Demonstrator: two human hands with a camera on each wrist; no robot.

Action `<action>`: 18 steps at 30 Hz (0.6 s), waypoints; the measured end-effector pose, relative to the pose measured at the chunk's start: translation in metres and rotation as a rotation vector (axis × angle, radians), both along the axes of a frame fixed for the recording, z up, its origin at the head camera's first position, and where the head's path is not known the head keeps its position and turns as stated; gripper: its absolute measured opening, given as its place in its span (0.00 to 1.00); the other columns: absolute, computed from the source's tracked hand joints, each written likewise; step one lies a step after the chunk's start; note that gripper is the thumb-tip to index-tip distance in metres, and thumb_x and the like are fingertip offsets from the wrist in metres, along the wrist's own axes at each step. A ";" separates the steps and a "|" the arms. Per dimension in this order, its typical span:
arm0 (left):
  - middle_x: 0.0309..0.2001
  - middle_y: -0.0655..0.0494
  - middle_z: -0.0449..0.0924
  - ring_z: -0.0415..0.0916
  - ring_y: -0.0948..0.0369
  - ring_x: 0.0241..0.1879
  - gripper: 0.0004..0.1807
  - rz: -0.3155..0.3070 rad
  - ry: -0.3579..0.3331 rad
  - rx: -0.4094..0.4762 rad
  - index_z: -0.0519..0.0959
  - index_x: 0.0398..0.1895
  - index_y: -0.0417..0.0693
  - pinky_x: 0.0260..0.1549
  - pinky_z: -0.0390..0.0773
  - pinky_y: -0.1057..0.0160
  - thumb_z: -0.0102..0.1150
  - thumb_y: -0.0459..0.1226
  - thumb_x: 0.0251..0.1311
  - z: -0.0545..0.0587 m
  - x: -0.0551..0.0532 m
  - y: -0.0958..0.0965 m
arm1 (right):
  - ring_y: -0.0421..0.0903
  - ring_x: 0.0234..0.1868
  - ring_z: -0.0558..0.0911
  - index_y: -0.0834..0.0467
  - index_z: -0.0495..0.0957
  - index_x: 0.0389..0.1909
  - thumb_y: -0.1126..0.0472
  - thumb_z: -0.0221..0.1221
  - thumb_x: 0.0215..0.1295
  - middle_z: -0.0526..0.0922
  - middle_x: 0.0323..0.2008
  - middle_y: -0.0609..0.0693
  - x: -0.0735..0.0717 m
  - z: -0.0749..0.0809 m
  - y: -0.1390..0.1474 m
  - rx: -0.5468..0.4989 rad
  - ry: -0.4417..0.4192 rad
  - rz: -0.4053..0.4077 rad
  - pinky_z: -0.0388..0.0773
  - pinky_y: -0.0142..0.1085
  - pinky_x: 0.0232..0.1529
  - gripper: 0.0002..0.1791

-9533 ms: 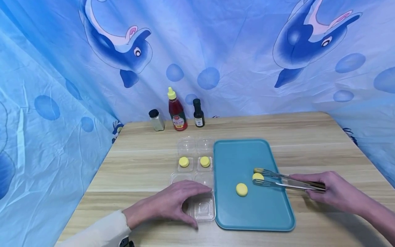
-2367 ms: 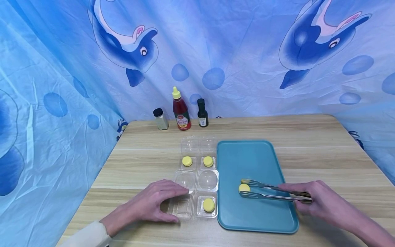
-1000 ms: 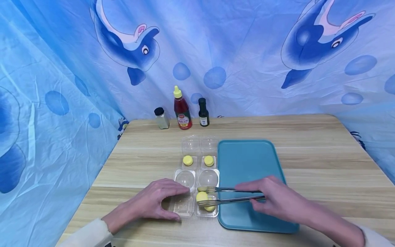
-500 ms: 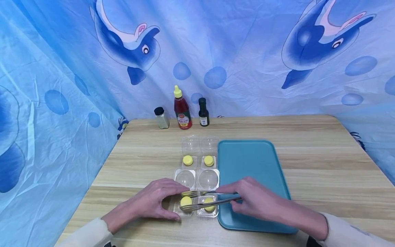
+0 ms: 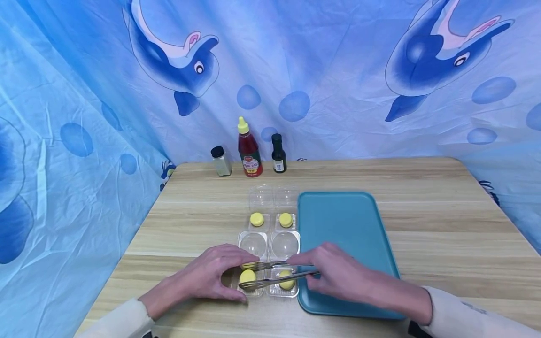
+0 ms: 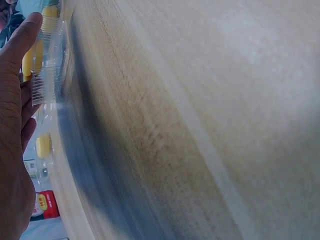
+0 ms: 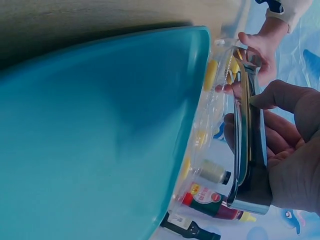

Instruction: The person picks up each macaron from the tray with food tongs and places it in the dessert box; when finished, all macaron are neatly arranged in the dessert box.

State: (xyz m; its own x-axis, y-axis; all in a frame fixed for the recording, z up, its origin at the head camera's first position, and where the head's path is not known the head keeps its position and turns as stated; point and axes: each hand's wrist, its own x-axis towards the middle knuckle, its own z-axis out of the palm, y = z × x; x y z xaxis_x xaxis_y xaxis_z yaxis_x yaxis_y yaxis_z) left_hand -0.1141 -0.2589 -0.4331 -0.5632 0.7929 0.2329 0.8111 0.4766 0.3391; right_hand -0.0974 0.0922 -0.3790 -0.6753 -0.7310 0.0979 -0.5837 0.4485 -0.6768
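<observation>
My right hand [image 5: 338,272] holds metal food tongs [image 5: 279,278] by their handles, reaching left over the tray's edge. Their tips stand on either side of a yellow macaron [image 5: 247,276] at the front-left clear plastic box [image 5: 255,293]. Whether the tips still press on it cannot be told. My left hand [image 5: 207,274] holds that same box from the left, thumb at its front edge and fingers at its back. Another macaron [image 5: 287,280] sits in the front-right box [image 5: 276,292], partly behind the tongs. Two more macarons, one left [image 5: 257,219] and one right [image 5: 285,220], sit in the rear boxes.
A blue tray [image 5: 338,216] lies right of the boxes, whose clear lids [image 5: 285,245] stand open backward. At the table's back are a black-capped jar [image 5: 221,162], a red sauce bottle [image 5: 250,155] and a small dark bottle [image 5: 278,154]. A dolphin-print curtain [image 5: 338,117] hangs behind.
One macaron went from tray to front-right box. Then the tongs carried the last one left over that box into the front-left one. My left hand shifted left to the front-left box.
</observation>
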 end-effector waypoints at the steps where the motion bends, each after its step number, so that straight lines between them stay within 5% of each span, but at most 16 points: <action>1: 0.64 0.72 0.80 0.78 0.69 0.63 0.44 0.000 0.001 -0.001 0.80 0.69 0.58 0.63 0.80 0.53 0.79 0.64 0.51 0.000 0.000 0.000 | 0.30 0.20 0.62 0.55 0.87 0.61 0.77 0.64 0.56 0.88 0.57 0.49 0.000 0.000 -0.001 0.002 -0.001 -0.001 0.61 0.25 0.16 0.30; 18: 0.64 0.70 0.81 0.78 0.67 0.63 0.44 0.002 0.017 -0.007 0.79 0.70 0.57 0.62 0.81 0.51 0.78 0.64 0.52 -0.001 -0.001 0.000 | 0.36 0.40 0.83 0.56 0.87 0.61 0.77 0.65 0.57 0.88 0.57 0.50 -0.002 -0.003 -0.004 0.015 -0.014 -0.012 0.66 0.26 0.16 0.29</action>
State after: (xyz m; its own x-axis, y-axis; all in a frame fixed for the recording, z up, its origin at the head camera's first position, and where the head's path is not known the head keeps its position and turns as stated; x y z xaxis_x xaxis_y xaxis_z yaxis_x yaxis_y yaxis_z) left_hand -0.1147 -0.2589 -0.4345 -0.5608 0.7934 0.2367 0.8158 0.4806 0.3218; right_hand -0.0995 0.0884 -0.3815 -0.6855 -0.7240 0.0775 -0.5685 0.4656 -0.6782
